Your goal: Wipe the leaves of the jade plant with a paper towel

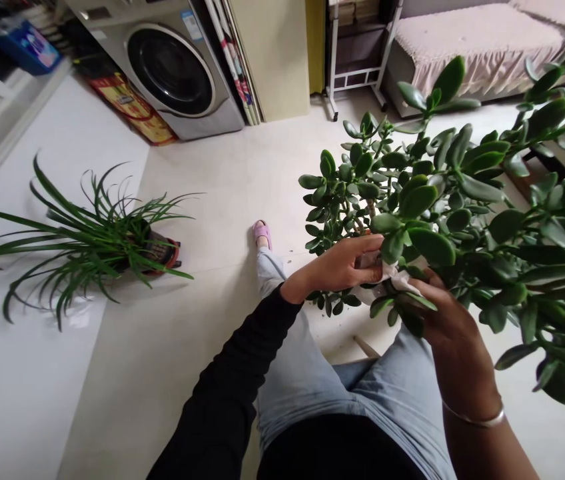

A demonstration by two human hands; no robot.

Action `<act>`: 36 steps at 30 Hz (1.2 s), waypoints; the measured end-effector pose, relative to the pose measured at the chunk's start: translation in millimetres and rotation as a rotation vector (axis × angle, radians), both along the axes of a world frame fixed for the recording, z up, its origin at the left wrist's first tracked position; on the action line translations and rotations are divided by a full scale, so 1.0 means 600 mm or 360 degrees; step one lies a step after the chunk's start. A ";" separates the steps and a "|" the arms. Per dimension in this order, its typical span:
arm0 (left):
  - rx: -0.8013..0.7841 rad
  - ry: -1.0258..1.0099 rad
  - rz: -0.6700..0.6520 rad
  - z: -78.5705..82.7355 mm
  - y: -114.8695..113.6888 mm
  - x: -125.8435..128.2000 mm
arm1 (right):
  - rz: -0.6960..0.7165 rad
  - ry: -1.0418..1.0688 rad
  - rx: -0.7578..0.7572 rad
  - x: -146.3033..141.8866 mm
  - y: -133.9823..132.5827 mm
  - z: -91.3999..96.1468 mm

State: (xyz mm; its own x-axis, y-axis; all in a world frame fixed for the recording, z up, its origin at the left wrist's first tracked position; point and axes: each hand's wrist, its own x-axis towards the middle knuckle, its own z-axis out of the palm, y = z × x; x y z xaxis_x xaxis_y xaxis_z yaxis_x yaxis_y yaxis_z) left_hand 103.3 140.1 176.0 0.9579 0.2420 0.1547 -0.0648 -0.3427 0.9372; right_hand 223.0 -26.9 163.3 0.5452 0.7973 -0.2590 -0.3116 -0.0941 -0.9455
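Head view. Left hand (pixel 343 265): one, thumb and fingers pinching white tissue (pixel 402 281). Right hand (pixel 448 319): one, fingers curled in against the tissue; exact grip hidden. Jade plant (pixel 482 162): large, green, around both hands and spreading past the right. Potted plant (pixel 90 241): long-leaved, on floor (pixel 207 303), well left of the left hand. Washing machine (pixel 170 70): beyond it.

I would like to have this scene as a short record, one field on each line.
Left hand: among leaves, at white material, perhaps tissue
Right hand: among leaves, by the same material; grip partly hidden
Main plant: bushy, thick green leaves
Second plant: long narrow leaves, potted, at left
Right wrist: bracelet
Background: washing machine, pink cover
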 end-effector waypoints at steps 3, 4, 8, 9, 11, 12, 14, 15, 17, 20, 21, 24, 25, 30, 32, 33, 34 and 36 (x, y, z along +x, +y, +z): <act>-0.0067 -0.0016 0.0048 0.002 -0.001 0.000 | -0.0023 0.0063 -0.0056 -0.003 0.005 0.004; -0.0089 -0.0007 0.0066 0.002 0.000 -0.001 | -0.0061 0.0083 -0.0055 -0.005 0.007 0.005; -0.0110 0.0028 0.0098 0.000 0.001 -0.003 | -0.0201 0.0124 -0.0040 -0.011 0.006 0.007; -0.0102 0.0023 0.0089 -0.001 0.001 -0.003 | -0.0212 0.0116 -0.0033 -0.012 0.004 0.008; -0.0088 0.0010 0.0058 0.000 0.001 -0.004 | -0.0210 0.0083 -0.0005 -0.013 -0.002 0.009; -0.0089 0.0006 0.0046 0.001 0.000 -0.003 | -0.0202 0.0067 0.0014 -0.013 -0.005 0.009; -0.0100 0.0002 0.0043 0.004 -0.001 -0.002 | -0.0198 0.0052 0.0049 -0.013 -0.009 0.010; -0.0102 -0.0008 0.0048 0.006 -0.001 -0.001 | -0.0208 0.0047 0.0062 -0.014 -0.010 0.011; -0.0091 -0.0041 0.0068 0.009 -0.002 0.001 | -0.0257 0.0030 0.0084 -0.016 -0.007 0.013; -0.0055 -0.0055 0.0123 0.014 -0.002 0.004 | -0.0345 -0.0077 0.0095 -0.021 0.002 0.018; -0.0041 -0.0051 0.0147 0.015 -0.002 0.005 | -0.0378 -0.0111 0.0084 -0.023 0.006 0.020; 0.0016 -0.0055 0.0209 0.017 -0.001 0.009 | -0.0437 -0.0118 0.0026 -0.024 0.011 0.020; 0.0040 -0.0074 0.0226 0.018 -0.001 0.010 | -0.0430 -0.0103 0.0013 -0.023 0.011 0.018; 0.0137 -0.0152 0.0333 0.021 -0.006 0.015 | -0.0309 -0.0237 -0.0004 -0.016 0.006 0.003; 0.0133 -0.0111 0.0367 0.022 -0.008 0.016 | -0.0280 -0.0300 -0.0007 -0.013 0.008 0.000; 0.0126 -0.0098 0.0382 0.023 -0.009 0.016 | -0.0254 -0.0312 -0.0011 -0.012 0.010 0.000; 0.0121 -0.0090 0.0393 0.024 -0.010 0.016 | -0.0226 -0.0317 -0.0021 -0.010 0.013 0.002; 0.0124 -0.0087 0.0416 0.024 -0.011 0.017 | -0.0183 -0.0343 -0.0051 -0.008 0.019 0.007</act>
